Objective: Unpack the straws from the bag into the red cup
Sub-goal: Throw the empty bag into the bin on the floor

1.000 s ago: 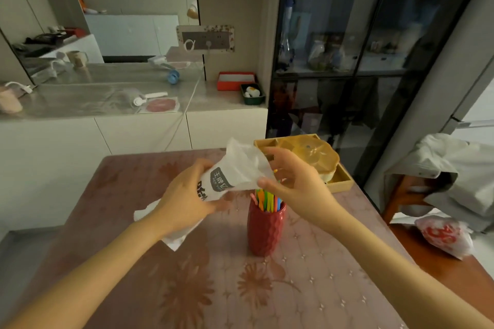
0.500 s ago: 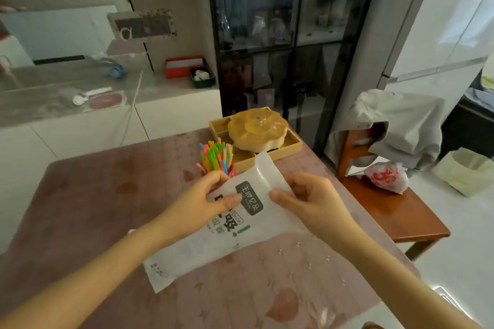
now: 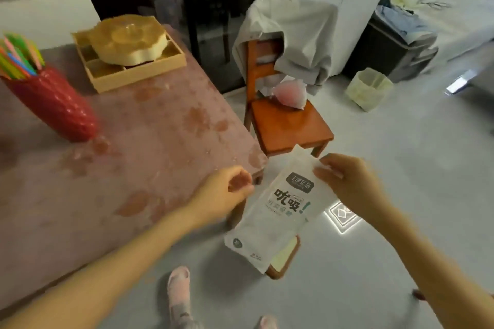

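The red cup (image 3: 57,107) stands on the pink table (image 3: 139,147) at the far left, with several coloured straws (image 3: 18,57) sticking out of it. The white printed bag (image 3: 278,211) hangs flat beyond the table's right edge, over the floor. My right hand (image 3: 350,184) pinches the bag near its top edge. My left hand (image 3: 227,192) is just left of the bag, fingers curled with nothing in them, apart from the plastic.
A yellow compartment tray with a lidded dish (image 3: 128,48) sits at the table's back. A wooden chair (image 3: 286,120) draped with cloth and holding a pink bag stands to the right. A pale bin (image 3: 369,88) is on the floor; a small stool (image 3: 286,256) lies under the bag.
The view swung right and down. The bag moved off the table to hang over the floor. My left hand let go of it; only the right hand holds it now.
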`<act>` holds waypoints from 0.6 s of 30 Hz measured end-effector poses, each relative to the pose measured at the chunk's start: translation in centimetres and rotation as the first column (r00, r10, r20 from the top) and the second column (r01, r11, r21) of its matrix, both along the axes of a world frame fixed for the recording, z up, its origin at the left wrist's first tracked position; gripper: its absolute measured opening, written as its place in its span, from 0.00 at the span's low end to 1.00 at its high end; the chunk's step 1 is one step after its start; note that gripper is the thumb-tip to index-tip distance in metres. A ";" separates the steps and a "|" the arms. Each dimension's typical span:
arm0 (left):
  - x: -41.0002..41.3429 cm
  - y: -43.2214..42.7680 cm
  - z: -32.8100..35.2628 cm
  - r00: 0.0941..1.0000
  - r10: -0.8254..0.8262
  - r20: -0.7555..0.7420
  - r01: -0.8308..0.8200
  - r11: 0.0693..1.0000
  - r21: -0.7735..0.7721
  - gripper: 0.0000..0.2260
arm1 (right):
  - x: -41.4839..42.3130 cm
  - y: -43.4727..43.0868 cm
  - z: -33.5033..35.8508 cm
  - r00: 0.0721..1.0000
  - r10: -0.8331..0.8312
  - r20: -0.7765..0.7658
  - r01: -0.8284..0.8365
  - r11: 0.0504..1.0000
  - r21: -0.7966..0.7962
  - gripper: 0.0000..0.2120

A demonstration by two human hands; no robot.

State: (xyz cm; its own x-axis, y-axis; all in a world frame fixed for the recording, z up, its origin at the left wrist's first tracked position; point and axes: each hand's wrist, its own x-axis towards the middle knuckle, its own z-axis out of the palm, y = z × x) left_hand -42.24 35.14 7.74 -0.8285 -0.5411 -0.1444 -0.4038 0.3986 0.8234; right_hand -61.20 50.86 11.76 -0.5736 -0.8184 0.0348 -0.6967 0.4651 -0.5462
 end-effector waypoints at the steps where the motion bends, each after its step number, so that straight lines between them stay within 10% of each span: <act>1: -1.1 1.3 -2.3 0.999 -0.011 0.052 0.011 1.000 0.000 0.04 | -1.1 1.1 -1.8 0.996 -0.041 -0.074 0.041 0.999 0.001 0.02; 13: -8.3 4.7 -32.4 0.832 -0.025 0.554 -0.102 0.975 0.198 0.10 | -11.6 4.3 -25.0 0.947 -0.300 -0.111 0.302 0.953 -0.006 0.05; 18: -11.2 7.8 -44.9 0.762 0.063 0.645 -0.020 0.997 -0.073 0.13 | -13.5 3.0 -33.5 0.974 -0.218 -0.060 0.215 0.975 -0.055 0.05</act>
State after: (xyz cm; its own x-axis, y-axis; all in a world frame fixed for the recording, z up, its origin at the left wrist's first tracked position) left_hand -53.40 42.89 -37.20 -0.5268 -0.5979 -0.6042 -0.8488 0.4073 0.3370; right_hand -74.65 53.82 -21.71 -0.7323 -0.6713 0.1142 -0.6171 0.5834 -0.5281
